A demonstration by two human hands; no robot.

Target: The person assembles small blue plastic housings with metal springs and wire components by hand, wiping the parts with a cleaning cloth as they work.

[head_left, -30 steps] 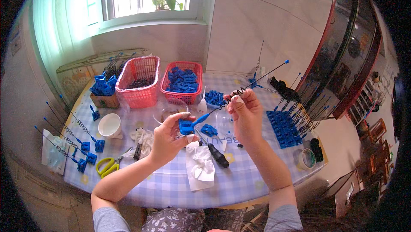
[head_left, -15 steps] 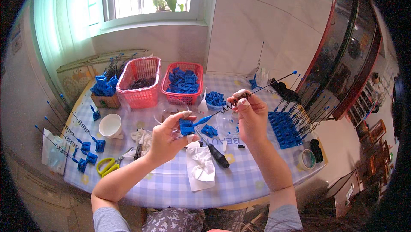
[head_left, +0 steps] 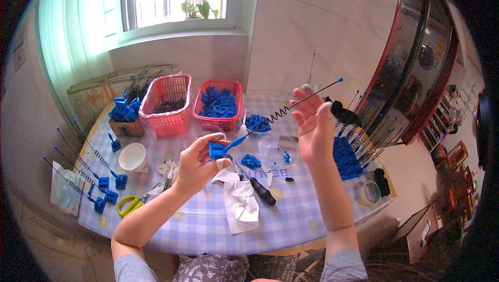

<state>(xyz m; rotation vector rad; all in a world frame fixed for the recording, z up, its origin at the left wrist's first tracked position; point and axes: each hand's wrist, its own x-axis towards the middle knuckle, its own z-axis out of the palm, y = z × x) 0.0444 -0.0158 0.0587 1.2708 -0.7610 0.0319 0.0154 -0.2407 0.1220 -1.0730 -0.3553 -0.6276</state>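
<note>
My left hand [head_left: 196,163] is closed on a blue plastic clip-like piece [head_left: 217,150], pinched between thumb and fingers. From it a thin black rod with a spring coil [head_left: 278,115] slants up to the right, ending in a small blue cap. My right hand [head_left: 315,126] is open beside the rod's upper part, fingers spread and palm showing; nothing appears gripped in it. Below the held piece lie another blue piece [head_left: 251,161], a black-handled tool [head_left: 263,192] and crumpled white tissue [head_left: 242,202]. White wrapping covers some fingertips of both hands.
Two red baskets [head_left: 214,126] hold blue and dark parts at the back. Finished-looking spring rods with blue bases [head_left: 110,196] stand left; many more [head_left: 347,160] are grouped right. A white cup [head_left: 133,157], green-handled scissors [head_left: 127,205] and a small bowl of blue parts [head_left: 257,123] are also there.
My right hand has let go of the coil and opened, moving slightly right. My left hand still holds the blue piece, shifted a little left, and the rod's tip sits further left.
</note>
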